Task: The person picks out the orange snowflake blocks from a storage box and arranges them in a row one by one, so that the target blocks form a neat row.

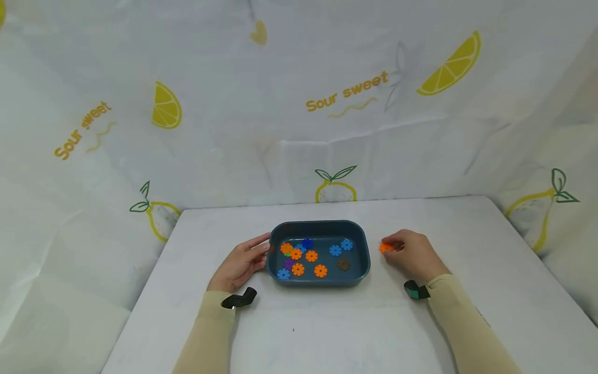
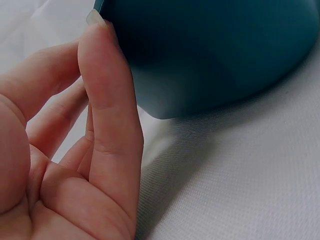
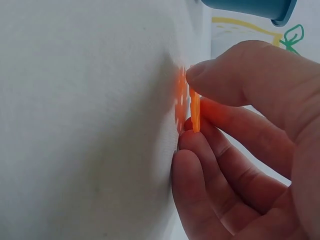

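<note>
My right hand point(image 1: 413, 254) pinches an orange toothed plastic disc point(image 1: 385, 247) close over the table, right of a dark blue tray point(image 1: 320, 283). The right wrist view shows the disc edge-on point(image 3: 195, 112) between thumb and fingers, beside an orange patch with pale slots at the table surface. At the tray's left end, my left hand point(image 1: 240, 265) touches the outer wall with loosely extended fingers point(image 2: 107, 90), one fingertip right at the rim. Inside the tray lie several toothed discs: orange point(image 1: 320, 270), blue point(image 1: 335, 250), purple point(image 1: 289, 264) and brown point(image 1: 343, 264), with a bit of green partly covered.
A white-covered table point(image 1: 289, 343) carries the tray near its middle. Behind it hangs a white cloth point(image 1: 224, 156) printed with lemons and lettering. Black straps with small devices point(image 1: 239, 298) sit at both wrists, over beige sleeves.
</note>
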